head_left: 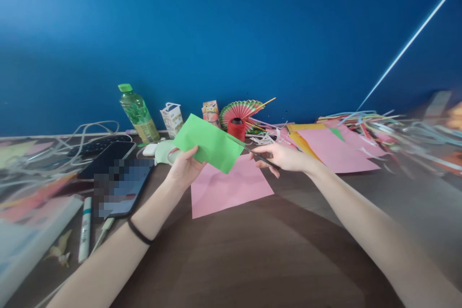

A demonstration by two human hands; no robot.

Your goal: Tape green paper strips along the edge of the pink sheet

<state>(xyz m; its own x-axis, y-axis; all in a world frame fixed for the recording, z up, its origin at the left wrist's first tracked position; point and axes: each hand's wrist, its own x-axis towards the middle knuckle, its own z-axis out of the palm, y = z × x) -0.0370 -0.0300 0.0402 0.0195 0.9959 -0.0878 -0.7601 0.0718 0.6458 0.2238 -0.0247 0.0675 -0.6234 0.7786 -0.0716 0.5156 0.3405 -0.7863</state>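
Note:
My left hand (187, 167) pinches the lower left part of a green sheet of paper (212, 144), holding it tilted above the desk. In my right hand (279, 158) is a pair of scissors (265, 160) with dark handles. Their blades reach the right end of the green paper; whether they are cutting into it cannot be made out. Below the green paper, a pink sheet of paper (231, 190) lies flat on the dark desk.
Along the blue wall stand a green-capped bottle (139, 114), a small carton (172, 119) and a paper fan (240, 111). Phones (133, 192), a marker (85, 231) and cables crowd the left. More pink paper (339, 151) and loose paper strips (371, 125) lie right.

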